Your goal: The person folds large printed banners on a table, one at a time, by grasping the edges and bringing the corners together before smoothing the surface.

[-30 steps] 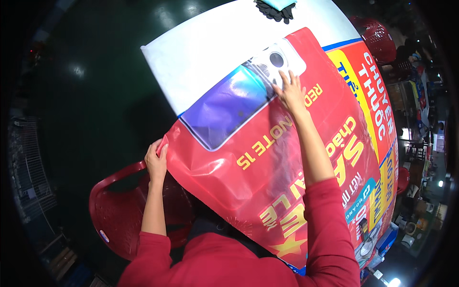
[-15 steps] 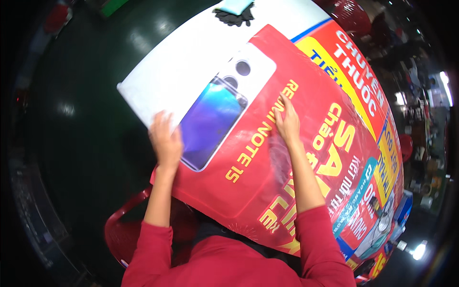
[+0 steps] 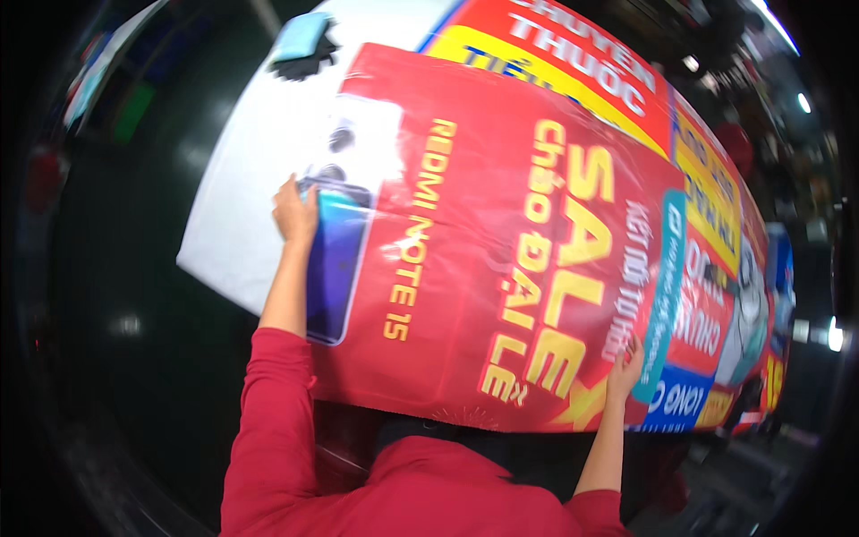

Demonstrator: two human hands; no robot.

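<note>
A large red printed poster (image 3: 465, 331) with yellow lettering and a blue-purple phone picture lies across the table in front of me. My left hand (image 3: 295, 213) is at its left edge, beside the top of the phone picture. The fingers are slightly bent, with thumb and forefinger apart. Close to the teal strip at the poster's right end, my right hand (image 3: 625, 369) rests on the sheet near the front edge. Its fingers are extended and the thumb stands off from them. The poster looks mostly flat, with shiny ripples.
The white tabletop (image 3: 242, 170) shows at the left. On its far edge lie a black glove (image 3: 302, 67) and a folded light-blue cloth (image 3: 301, 36). Another red, yellow and blue printed sheet (image 3: 537, 63) shows beyond the poster. Dark floor (image 3: 125, 268) lies left of the table.
The view has turned, so the table appears rotated. My right hand has moved from the poster's middle to its right end. My left hand has moved farther up along the left edge.
</note>
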